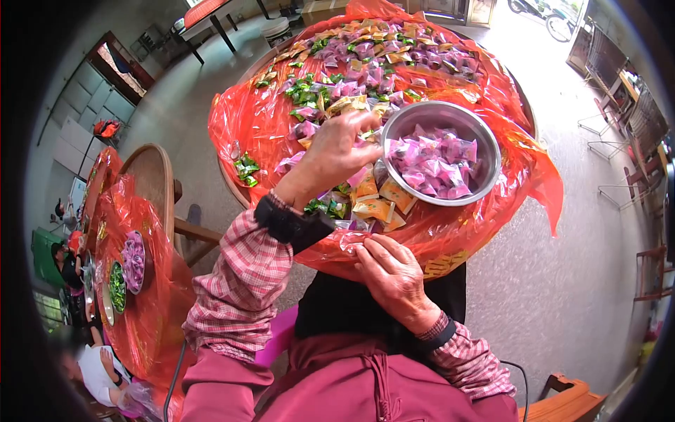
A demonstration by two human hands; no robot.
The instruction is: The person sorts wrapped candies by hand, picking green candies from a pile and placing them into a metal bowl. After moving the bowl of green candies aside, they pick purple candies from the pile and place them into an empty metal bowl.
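My left hand is over the candy pile, its fingers bent together beside the left rim of a metal bowl; what they hold, if anything, is hidden. Inside the bowl are several pink-wrapped pieces. Yellow packets and green-wrapped pieces lie just below that hand. At the table's near edge, my right hand has its fingertips pressed on a clear plastic bag over the red plastic sheet. More pink, yellow and green pieces are spread across the far part of the table.
A second round table at the left, partly under red plastic, carries bowls of pink and green pieces. Other people are beside it. Chairs stand along the right, and an orange stool is at bottom right.
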